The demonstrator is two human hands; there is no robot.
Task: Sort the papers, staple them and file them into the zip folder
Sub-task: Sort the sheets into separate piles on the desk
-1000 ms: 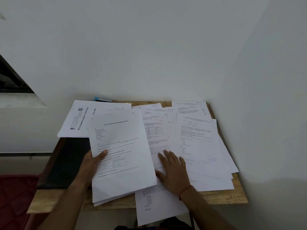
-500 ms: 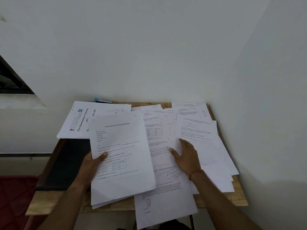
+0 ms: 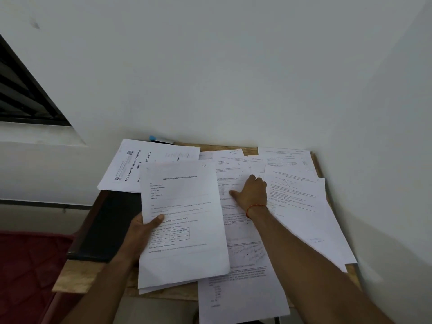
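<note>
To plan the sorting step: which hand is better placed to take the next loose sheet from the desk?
The right. The right hand lies open on the loose sheets spread over the wooden desk and holds nothing. The left hand is occupied: it holds a stack of sheets, thumb on top.

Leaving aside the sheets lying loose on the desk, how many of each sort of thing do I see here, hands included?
Hands: 2, the left hand and the right hand
Sheaf of papers held up: 1
Black folder: 1
Blue-capped item by the wall: 1
Red wrist thread: 1
Total: 6
</note>
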